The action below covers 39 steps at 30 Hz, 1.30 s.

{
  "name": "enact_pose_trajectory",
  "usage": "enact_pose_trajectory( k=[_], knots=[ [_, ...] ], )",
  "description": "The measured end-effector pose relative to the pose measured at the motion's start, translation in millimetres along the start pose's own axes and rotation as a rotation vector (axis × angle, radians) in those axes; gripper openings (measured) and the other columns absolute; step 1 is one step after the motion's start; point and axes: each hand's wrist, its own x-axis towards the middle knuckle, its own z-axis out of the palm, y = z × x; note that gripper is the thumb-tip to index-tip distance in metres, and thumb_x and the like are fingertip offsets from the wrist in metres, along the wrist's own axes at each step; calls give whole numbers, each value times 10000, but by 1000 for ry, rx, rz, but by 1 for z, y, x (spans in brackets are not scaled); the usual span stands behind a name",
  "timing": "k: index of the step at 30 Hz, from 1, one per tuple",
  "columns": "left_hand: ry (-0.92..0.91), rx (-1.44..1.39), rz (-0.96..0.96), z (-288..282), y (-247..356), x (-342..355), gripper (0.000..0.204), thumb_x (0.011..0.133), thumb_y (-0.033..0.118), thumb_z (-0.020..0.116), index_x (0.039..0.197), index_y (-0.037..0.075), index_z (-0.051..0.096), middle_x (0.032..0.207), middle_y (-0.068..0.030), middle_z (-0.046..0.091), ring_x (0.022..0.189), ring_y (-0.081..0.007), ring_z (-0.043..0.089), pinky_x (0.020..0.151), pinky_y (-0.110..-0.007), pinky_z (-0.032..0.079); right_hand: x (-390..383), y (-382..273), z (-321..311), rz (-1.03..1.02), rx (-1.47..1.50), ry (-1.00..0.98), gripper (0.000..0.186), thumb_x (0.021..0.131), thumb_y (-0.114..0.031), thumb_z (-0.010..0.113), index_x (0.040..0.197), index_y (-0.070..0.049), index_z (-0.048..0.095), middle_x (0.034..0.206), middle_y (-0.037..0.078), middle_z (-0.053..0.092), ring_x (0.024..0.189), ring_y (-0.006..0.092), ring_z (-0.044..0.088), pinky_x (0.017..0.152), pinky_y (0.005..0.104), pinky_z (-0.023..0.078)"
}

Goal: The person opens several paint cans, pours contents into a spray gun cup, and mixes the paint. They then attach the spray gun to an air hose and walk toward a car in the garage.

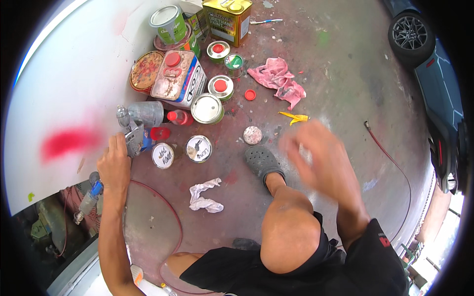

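At the left, my left hand [114, 160] is closed around a metal spray gun [134, 139], whose grey cup [147, 113] points toward the paint cans. Beside it a white panel [44, 103] carries a blurry patch of red paint [71, 143]. My right hand [313, 155] is raised over the floor, above and right of my shoe [262, 163]. Motion smears its fingers, and I make out nothing in it. Two lidded cans, one with a white lid [163, 155] and one with a marked lid [199, 148], stand near the spray gun.
Paint cans [207, 108], a rectangular tin [177, 79], a yellow tin [229, 22] and a red-capped bottle [180, 117] crowd the panel. A pink rag [279, 81], white cloth [205, 195] and yellow object [295, 118] lie on the floor. Hoses [173, 212] curve across it; a car [437, 93] stands right.
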Motion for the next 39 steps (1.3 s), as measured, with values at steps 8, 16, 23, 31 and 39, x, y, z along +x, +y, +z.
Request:
enact_pose_trajectory(
  k=[8,16,23,31,39],
  knots=[
    [-144,-322,-498,52,61,-18,561,833,14,756,1352,29,544,1227,-197,597,981,-452,713,840,-526,589,92,282,156,437,-497,-9,593,962,-348,728,1524,-199,613,1622,172,504,1284,431,644,1073,516,533],
    [85,-1029,-1089,94,156,-117,578,893,8,644,1439,-59,464,1235,-180,595,1137,-289,628,1024,-417,492,89,409,216,374,-274,18,459,982,-301,689,1404,-130,624,1333,260,635,1090,441,672,916,551,533],
    [186,-1287,-986,33,229,-127,474,959,-37,566,1423,-14,474,1184,-79,560,983,-142,560,896,-311,492,60,252,183,509,291,344,269,1071,-266,613,1005,-13,676,769,33,635,705,163,569,636,340,450],
    [84,-1374,-637,7,321,-75,632,850,-4,696,1445,-17,482,1149,-200,629,937,-375,689,790,-445,571,-15,61,139,489,874,386,354,1140,-234,512,1445,-55,495,1082,15,614,927,100,549,848,259,472],
    [-49,-1597,-492,-2,341,-114,676,843,0,701,1484,-53,494,1227,-264,670,1054,-435,717,895,-451,576,-20,100,134,490,771,208,405,1152,-335,530,1381,-1,555,1133,59,628,1041,136,566,934,323,478]
  ],
)
